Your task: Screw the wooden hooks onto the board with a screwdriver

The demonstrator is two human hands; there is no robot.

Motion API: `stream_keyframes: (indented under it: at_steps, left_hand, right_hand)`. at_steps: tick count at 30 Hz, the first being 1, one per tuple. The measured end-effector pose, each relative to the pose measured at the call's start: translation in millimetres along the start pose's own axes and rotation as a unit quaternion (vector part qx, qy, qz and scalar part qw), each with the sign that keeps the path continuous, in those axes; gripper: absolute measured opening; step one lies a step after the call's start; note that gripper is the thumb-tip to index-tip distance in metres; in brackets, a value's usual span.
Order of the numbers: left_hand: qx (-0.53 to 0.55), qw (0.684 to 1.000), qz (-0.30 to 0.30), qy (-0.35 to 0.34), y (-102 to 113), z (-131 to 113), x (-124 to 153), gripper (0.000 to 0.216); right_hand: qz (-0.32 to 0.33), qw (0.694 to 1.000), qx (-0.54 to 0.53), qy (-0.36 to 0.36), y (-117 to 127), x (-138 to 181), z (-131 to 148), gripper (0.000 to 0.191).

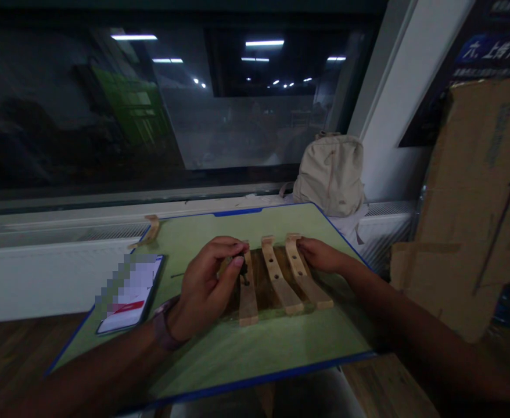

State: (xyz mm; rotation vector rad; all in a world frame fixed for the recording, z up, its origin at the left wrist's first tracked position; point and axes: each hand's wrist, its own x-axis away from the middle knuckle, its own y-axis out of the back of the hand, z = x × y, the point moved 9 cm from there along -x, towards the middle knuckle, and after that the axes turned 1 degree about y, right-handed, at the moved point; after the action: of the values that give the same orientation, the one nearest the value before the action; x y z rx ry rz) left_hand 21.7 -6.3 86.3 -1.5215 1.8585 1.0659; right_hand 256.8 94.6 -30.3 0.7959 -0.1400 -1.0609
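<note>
My left hand [207,284] pinches a small dark tool [243,268] between thumb and fingertips. Its thin lower end meets a hole in the left curved wooden piece [248,310]; its exact kind is unclear. A middle curved wooden piece [283,288] and a right one [311,285] lie alongside, each with two holes showing. All three rest across a dark brown, glossy board [262,281]. At the upper end of the right piece, my right hand [320,255] closes its fingers against that piece's edge, with some fingertips hidden.
The green table [264,360] has a blue rim. A phone [135,296] lies on the left, and another curved wooden piece [153,229] sits at the far-left edge. Behind stand a beige backpack [331,174] and a window; cardboard [477,203] leans at right.
</note>
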Motion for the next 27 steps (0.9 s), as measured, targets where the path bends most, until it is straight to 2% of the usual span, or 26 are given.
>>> stream_keyframes:
  at_steps: [4,8,11,17,23,27]
  left_hand:
    - [-0.012,1.0,-0.015,0.002,3,-1,-2,0.021]
    - [-0.068,0.997,-0.024,-0.04,8,-10,-6,0.013]
    - [-0.09,0.994,-0.014,-0.054,8,-13,-6,0.017]
    - [-0.059,0.998,0.021,-0.03,0,-9,-2,0.03]
    - [-0.074,0.996,-0.025,-0.048,5,-13,-4,0.02]
    - [-0.062,0.997,-0.034,-0.032,5,-8,-2,0.021]
  right_hand:
    - [-0.001,1.0,-0.001,-0.009,1,0,-3,0.024]
    - [0.002,1.0,-0.002,0.016,1,0,0,0.028]
    - [0.001,1.0,0.014,0.019,1,0,-1,0.028]
    - [0.009,0.999,0.025,0.031,0,1,2,0.028]
    - [0.007,0.999,0.025,0.024,1,0,5,0.029]
    - [0.006,0.999,0.023,0.026,1,-1,4,0.029]
